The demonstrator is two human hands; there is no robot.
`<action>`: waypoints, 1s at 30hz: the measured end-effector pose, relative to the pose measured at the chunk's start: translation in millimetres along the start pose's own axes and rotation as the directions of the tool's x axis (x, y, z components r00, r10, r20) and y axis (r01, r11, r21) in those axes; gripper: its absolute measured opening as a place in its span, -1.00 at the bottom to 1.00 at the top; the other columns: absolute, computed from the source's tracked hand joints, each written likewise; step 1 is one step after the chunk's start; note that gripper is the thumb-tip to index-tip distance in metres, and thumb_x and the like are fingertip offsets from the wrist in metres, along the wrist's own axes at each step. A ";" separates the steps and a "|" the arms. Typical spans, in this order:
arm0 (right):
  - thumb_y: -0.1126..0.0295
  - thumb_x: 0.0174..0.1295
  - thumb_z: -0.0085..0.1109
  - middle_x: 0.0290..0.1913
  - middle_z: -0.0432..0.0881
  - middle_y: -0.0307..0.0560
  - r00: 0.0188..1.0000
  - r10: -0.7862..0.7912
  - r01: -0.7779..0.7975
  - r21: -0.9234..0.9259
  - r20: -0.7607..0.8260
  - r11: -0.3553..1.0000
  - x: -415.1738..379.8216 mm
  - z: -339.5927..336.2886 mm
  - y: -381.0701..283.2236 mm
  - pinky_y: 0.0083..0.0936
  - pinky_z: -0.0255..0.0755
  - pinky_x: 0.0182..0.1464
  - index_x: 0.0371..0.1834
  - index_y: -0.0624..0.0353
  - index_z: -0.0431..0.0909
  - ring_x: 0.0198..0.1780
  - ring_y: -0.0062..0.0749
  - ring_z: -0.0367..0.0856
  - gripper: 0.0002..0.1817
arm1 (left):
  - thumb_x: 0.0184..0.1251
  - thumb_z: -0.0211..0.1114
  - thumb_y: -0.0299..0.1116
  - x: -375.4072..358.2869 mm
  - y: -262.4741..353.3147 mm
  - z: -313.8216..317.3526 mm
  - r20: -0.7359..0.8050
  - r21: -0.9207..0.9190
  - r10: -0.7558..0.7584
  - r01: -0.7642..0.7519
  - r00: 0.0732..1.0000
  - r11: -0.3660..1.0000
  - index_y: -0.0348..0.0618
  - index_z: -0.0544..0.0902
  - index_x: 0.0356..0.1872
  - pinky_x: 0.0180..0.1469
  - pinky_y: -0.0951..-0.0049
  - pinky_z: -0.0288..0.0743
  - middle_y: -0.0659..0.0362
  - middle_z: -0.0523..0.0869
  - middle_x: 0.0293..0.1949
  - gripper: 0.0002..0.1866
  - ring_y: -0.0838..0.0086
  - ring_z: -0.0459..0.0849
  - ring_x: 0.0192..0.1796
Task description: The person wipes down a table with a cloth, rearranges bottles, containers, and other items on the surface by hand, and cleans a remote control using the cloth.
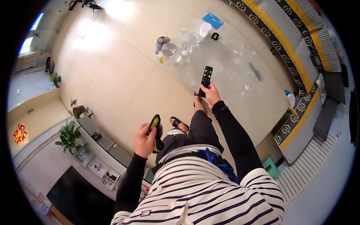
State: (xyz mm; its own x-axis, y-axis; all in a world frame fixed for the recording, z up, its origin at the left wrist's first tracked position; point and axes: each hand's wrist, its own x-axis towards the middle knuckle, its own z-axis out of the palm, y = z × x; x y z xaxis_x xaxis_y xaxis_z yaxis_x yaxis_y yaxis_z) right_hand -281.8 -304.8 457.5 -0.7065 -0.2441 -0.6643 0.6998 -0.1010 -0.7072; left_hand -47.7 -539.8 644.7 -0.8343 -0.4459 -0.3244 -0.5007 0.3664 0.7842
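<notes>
My right hand (211, 93) is closed around the lower end of a black remote control (206, 77) with small coloured buttons, over the near edge of the glass-topped table (225, 75). To the left, my left hand (144, 139) grips a black item with a yellow-green inside (155, 129); its exact kind is unclear. That item is held above the tiled floor, beside my dark shorts. A black sandal (179, 123) shows on one foot just right of it.
On the table are a kettle (162, 42), a white cup (205, 29), glasses, a blue mat (212, 20) and a green-handled brush (255, 71). A patterned sofa (279, 48) lines the right. At lower left are a television (80, 195), picture frames and a potted plant (69, 135).
</notes>
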 end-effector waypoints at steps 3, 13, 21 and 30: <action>0.32 0.34 0.46 -0.06 0.68 -0.22 0.993 0.072 -0.083 -0.126 -0.091 0.989 104.0 -16.3 21.8 -0.44 0.46 -0.02 0.11 0.17 0.56 -0.06 -0.51 0.59 -0.63 | 0.45 0.36 -0.39 36.1 -2.0 41.5 0.083 0.077 -0.097 0.091 0.992 0.993 -0.39 0.69 0.02 0.03 0.33 0.55 -0.05 0.70 -0.04 -0.73 0.17 0.70 -0.06; 0.55 0.28 0.45 -0.04 0.76 -0.15 0.930 0.314 -0.332 -0.072 -0.189 0.940 327.6 -20.9 57.1 -0.39 0.73 -0.04 0.07 0.23 0.64 -0.04 -0.36 0.76 -0.69 | 0.37 0.42 -0.34 108.4 -11.0 168.3 0.220 0.157 -0.304 0.274 0.927 0.949 -0.33 0.73 0.06 0.05 0.25 0.60 -0.08 0.72 0.00 -0.67 0.09 0.73 -0.04; 0.40 0.01 0.67 -0.23 0.83 0.02 0.930 0.078 -0.241 -0.436 -0.359 0.867 395.7 -23.9 73.8 -0.35 0.69 -0.12 -0.21 0.32 0.76 -0.23 -0.23 0.83 -0.67 | 0.38 0.40 -0.36 122.6 -33.1 227.5 0.286 0.249 -0.313 0.245 0.906 0.937 -0.28 0.75 0.03 0.09 0.16 0.61 -0.08 0.72 -0.01 -0.72 -0.04 0.72 0.02; 0.15 -0.06 0.71 -0.15 0.81 0.23 0.947 -0.076 -0.221 -0.802 -0.313 0.556 384.8 -22.3 31.7 -0.15 0.66 0.08 -0.26 0.32 0.77 -0.03 0.10 0.80 -0.52 | 0.33 0.42 -0.28 208.0 -68.0 301.0 0.396 0.472 -0.027 -0.179 0.918 0.863 -0.09 0.71 0.16 0.16 0.13 0.54 0.05 0.65 0.02 -0.61 0.07 0.61 0.08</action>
State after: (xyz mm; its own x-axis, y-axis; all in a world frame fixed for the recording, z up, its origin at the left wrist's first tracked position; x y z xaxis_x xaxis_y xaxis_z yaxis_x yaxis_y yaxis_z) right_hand -533.8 -380.4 174.1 -0.7548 0.0783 -0.6512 0.4600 0.7709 -0.4405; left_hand -256.6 -411.6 364.7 -0.8439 -0.0959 -0.5279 -0.3923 0.7815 0.4851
